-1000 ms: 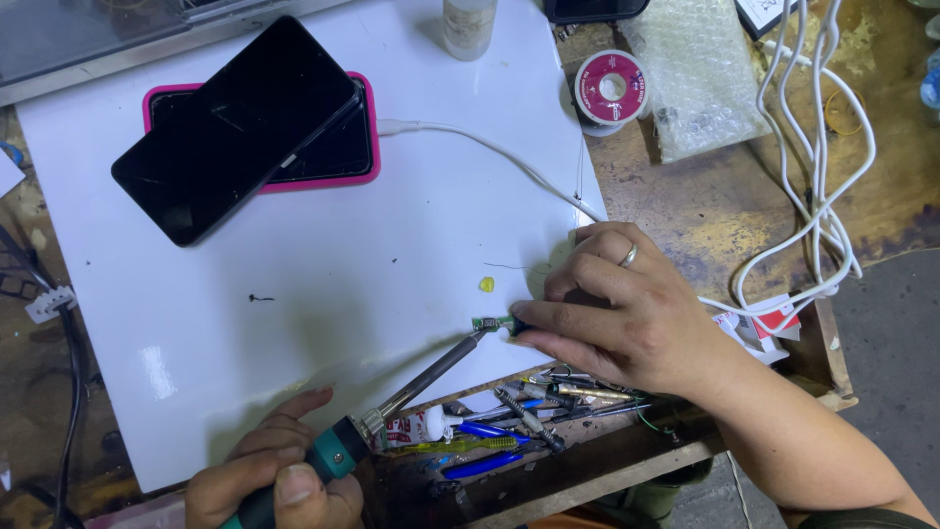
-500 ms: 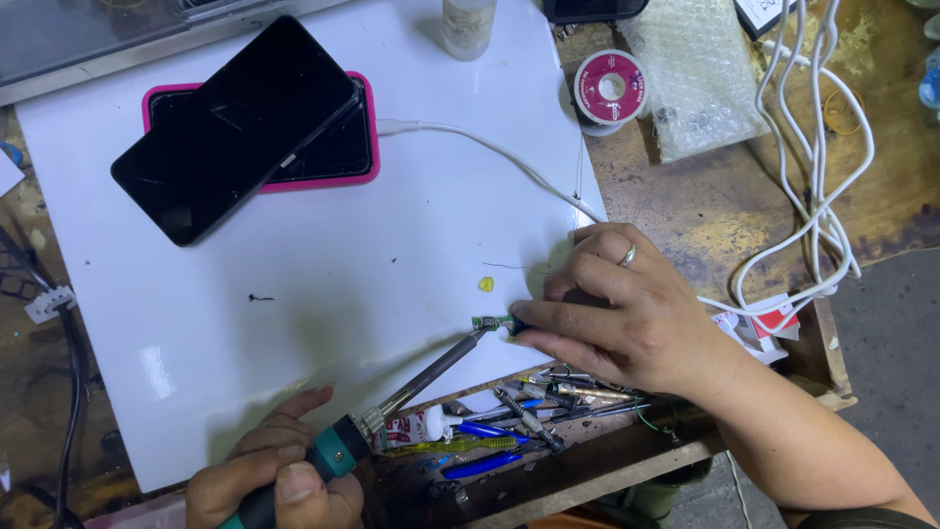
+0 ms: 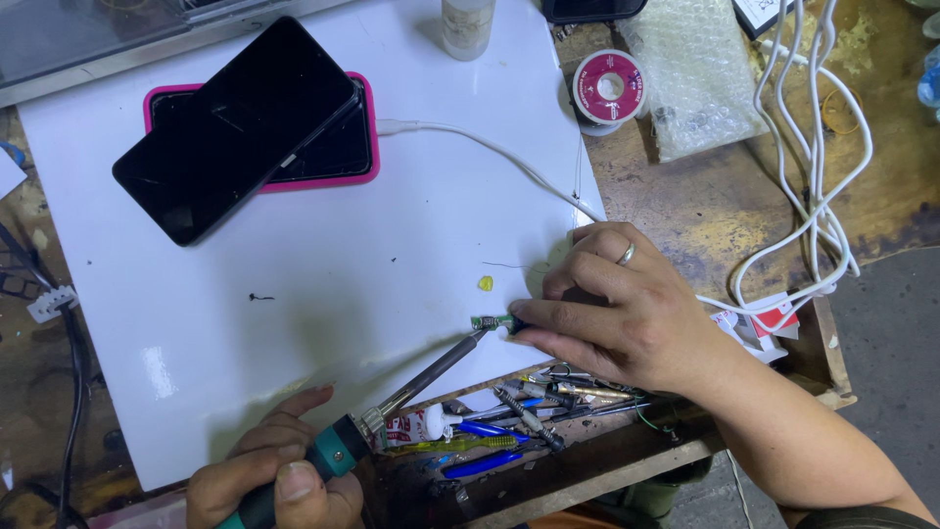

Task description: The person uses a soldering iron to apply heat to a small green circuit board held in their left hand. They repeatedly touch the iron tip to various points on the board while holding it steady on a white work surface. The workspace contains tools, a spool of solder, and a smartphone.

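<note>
My left hand [image 3: 269, 475] grips the green handle of a soldering iron [image 3: 392, 407] at the bottom of the view. Its metal tip reaches up and right to a tiny green circuit board [image 3: 488, 321] lying on the white sheet [image 3: 294, 323]. My right hand [image 3: 617, 309], with a ring on one finger, pinches the right end of that small board against the sheet. A small yellow blob [image 3: 485, 283] sits just above the board.
A black phone [image 3: 235, 127] lies tilted across a pink-cased phone [image 3: 338, 157] at the upper left. A white cable [image 3: 490, 157] crosses the sheet. A solder spool [image 3: 607, 86], bubble wrap [image 3: 700, 73], looped white cables [image 3: 818, 147] and several small tools [image 3: 509, 421] surround the sheet.
</note>
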